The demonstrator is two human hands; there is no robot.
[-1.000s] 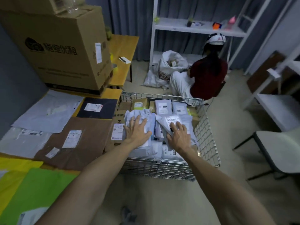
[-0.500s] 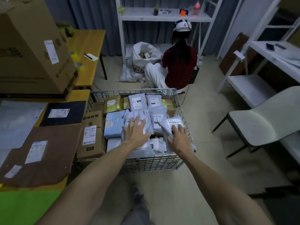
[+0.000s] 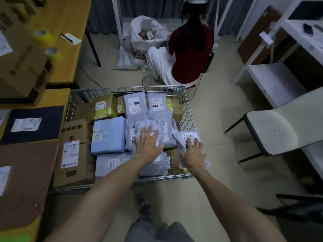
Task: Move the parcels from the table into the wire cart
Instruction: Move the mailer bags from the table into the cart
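The wire cart (image 3: 187,117) stands in front of me, filled with cardboard boxes and grey and blue mailer bags. My left hand (image 3: 148,145) lies flat with spread fingers on a crumpled grey mailer bag (image 3: 152,126) in the middle of the load. My right hand (image 3: 193,152) presses a white labelled mailer bag (image 3: 187,137) at the cart's right side. On the table (image 3: 52,96) to the left lie a brown parcel (image 3: 26,180) and a dark navy parcel (image 3: 33,124).
A large cardboard box (image 3: 19,58) and yellow tape rolls (image 3: 42,34) sit on the table's far part. A person in a red top (image 3: 188,53) sits on the floor beyond the cart beside a white sack (image 3: 145,32). A chair (image 3: 272,130) stands right.
The camera has tilted down and swung right, so the cart looks nearer. Both hands stay pressed on the mailer bags, with the right hand nearer the cart's right side.
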